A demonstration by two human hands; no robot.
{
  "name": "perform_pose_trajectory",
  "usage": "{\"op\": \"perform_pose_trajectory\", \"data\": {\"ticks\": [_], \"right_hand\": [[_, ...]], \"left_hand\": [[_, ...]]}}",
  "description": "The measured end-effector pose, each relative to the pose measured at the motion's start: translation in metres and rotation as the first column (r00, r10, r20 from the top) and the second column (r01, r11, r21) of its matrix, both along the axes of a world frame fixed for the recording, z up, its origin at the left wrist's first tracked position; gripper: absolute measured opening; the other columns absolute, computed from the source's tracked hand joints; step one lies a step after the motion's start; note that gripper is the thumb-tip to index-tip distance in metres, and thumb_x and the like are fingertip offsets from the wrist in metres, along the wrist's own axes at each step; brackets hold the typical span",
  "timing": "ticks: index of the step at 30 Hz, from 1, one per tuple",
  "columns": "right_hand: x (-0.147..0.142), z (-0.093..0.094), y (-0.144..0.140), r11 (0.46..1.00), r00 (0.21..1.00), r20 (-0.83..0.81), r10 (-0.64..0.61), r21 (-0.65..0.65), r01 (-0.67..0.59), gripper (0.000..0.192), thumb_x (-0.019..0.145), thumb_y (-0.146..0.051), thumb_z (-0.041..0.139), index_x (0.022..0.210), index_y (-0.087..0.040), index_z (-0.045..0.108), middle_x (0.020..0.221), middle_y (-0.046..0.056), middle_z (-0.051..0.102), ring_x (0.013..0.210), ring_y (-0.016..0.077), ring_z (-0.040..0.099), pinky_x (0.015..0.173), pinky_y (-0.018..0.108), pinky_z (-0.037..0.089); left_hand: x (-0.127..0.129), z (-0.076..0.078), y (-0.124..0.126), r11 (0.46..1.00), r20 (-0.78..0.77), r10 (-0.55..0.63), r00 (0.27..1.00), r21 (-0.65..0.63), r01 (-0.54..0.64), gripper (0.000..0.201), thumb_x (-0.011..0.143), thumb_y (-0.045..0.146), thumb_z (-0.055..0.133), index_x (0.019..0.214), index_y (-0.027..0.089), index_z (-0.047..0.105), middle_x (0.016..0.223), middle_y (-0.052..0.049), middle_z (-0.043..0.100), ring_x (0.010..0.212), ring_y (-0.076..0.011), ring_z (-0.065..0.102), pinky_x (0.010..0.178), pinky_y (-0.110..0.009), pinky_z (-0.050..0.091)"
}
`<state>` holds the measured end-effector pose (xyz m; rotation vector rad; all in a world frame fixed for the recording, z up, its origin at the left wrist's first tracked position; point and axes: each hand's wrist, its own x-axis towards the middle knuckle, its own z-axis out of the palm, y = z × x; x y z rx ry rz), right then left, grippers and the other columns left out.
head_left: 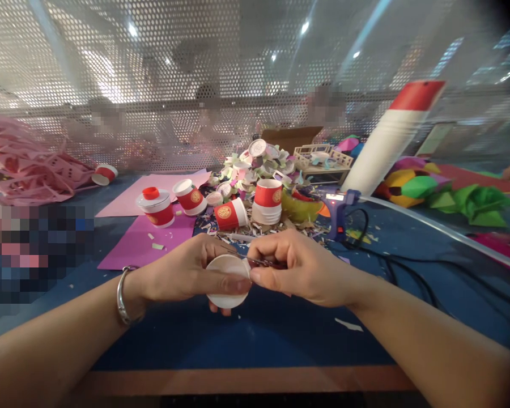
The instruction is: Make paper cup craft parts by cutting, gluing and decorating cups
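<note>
A round white paper disc [221,266] is pinched in my left hand [195,266], the thumb lying flat across its face and fingertips showing beneath it. Against the disc's right edge press the thumb and finger of my right hand [304,269]. That hand is closed round a thin dark metal tool [270,263], mostly hidden by the fingers. Just beyond my hands lie a tipped red-and-white paper cup [232,215] and a stack of paper cups [267,201]. A lidded red-and-white cup [157,209] stands to the left.
Behind the cups rises a heap of paper scraps [242,167]. A blue glue gun [338,215] trails black cable at right, near a tall leaning cup stack [386,141]. Purple paper [140,243] lies left. A perforated metal screen [153,85] spans the back.
</note>
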<state>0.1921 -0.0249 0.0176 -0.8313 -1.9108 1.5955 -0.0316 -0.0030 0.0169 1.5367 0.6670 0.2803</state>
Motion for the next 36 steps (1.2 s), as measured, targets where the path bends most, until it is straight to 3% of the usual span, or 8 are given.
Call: {"op": "perform_pose_trajectory", "data": {"ticks": [4,9,12,15,20,23,30,36], "right_hand": [[0.004,0.000,0.001,0.998,0.996,-0.063,0.061,0.033,-0.059,0.024,0.086,-0.031,0.072,0.076,-0.016,0.057,0.062,-0.007,0.045,0.053,0.0051,0.034,0.046,0.021,0.023],[0.006,-0.001,0.003,0.998,0.994,-0.101,0.035,0.052,-0.030,0.019,0.089,-0.026,0.071,0.077,-0.017,0.059,0.065,-0.007,0.047,0.055,0.0057,0.038,0.049,0.021,0.030],[0.007,-0.002,0.004,0.993,0.997,-0.040,-0.073,0.087,0.076,0.018,0.092,-0.032,0.069,0.084,-0.018,0.061,0.072,-0.004,0.054,0.061,0.0081,0.047,0.055,0.022,0.036],[0.008,-0.001,0.005,0.976,0.983,-0.038,-0.179,0.120,0.182,0.020,0.093,-0.036,0.069,0.093,-0.018,0.062,0.081,-0.001,0.061,0.071,0.0110,0.057,0.062,0.023,0.041],[0.006,-0.001,0.006,0.928,0.966,-0.038,-0.255,0.270,0.256,0.022,0.099,-0.040,0.061,0.094,-0.019,0.062,0.074,-0.005,0.052,0.058,0.0055,0.044,0.052,0.021,0.032],[0.005,-0.004,0.005,0.901,0.956,-0.002,-0.294,0.332,0.278,0.019,0.098,-0.038,0.063,0.092,-0.020,0.061,0.071,-0.006,0.052,0.057,0.0059,0.046,0.050,0.021,0.032],[0.004,-0.004,0.000,0.920,0.947,0.099,-0.306,0.285,0.267,0.017,0.095,-0.039,0.065,0.100,-0.023,0.061,0.075,0.000,0.072,0.068,0.0157,0.065,0.056,0.026,0.044],[0.003,-0.003,-0.002,0.913,0.941,0.108,-0.320,0.302,0.275,0.017,0.095,-0.038,0.065,0.099,-0.023,0.061,0.074,0.000,0.074,0.060,0.0129,0.061,0.052,0.024,0.041]], "left_hand": [[0.001,0.002,-0.001,0.998,0.035,-0.028,0.999,-0.060,0.030,0.025,0.087,0.035,0.076,0.085,0.011,0.070,0.072,-0.006,0.073,0.057,-0.0114,0.066,0.053,-0.019,0.054],[0.002,-0.001,-0.002,1.000,0.076,0.014,0.997,0.012,-0.015,0.028,0.087,0.037,0.076,0.086,0.010,0.073,0.071,-0.006,0.072,0.060,-0.0104,0.066,0.054,-0.017,0.052],[0.005,-0.003,-0.001,0.991,0.105,0.093,0.990,0.084,-0.102,0.025,0.088,0.035,0.076,0.087,0.010,0.073,0.072,-0.004,0.072,0.062,-0.0094,0.065,0.057,-0.016,0.051],[0.006,-0.004,0.001,0.954,0.157,0.239,0.958,0.144,-0.261,0.024,0.087,0.036,0.078,0.088,0.013,0.072,0.075,-0.003,0.074,0.066,-0.0095,0.066,0.061,-0.017,0.052],[0.004,-0.008,0.004,0.895,0.265,0.370,0.891,0.155,-0.418,0.026,0.084,0.038,0.081,0.093,0.016,0.070,0.081,-0.001,0.074,0.073,-0.0122,0.069,0.066,-0.020,0.053],[0.002,-0.010,0.006,0.862,0.254,0.384,0.888,0.245,-0.444,0.028,0.085,0.040,0.079,0.097,0.015,0.073,0.084,-0.002,0.072,0.073,-0.0110,0.066,0.065,-0.019,0.049],[0.002,-0.010,0.004,0.830,0.244,0.386,0.890,0.330,-0.451,0.026,0.085,0.040,0.078,0.096,0.017,0.075,0.082,0.000,0.068,0.071,-0.0090,0.058,0.062,-0.019,0.044],[0.006,-0.006,0.002,0.826,0.244,0.396,0.885,0.325,-0.459,0.021,0.083,0.034,0.079,0.088,0.014,0.074,0.076,0.001,0.065,0.068,-0.0082,0.055,0.059,-0.017,0.042]]}}
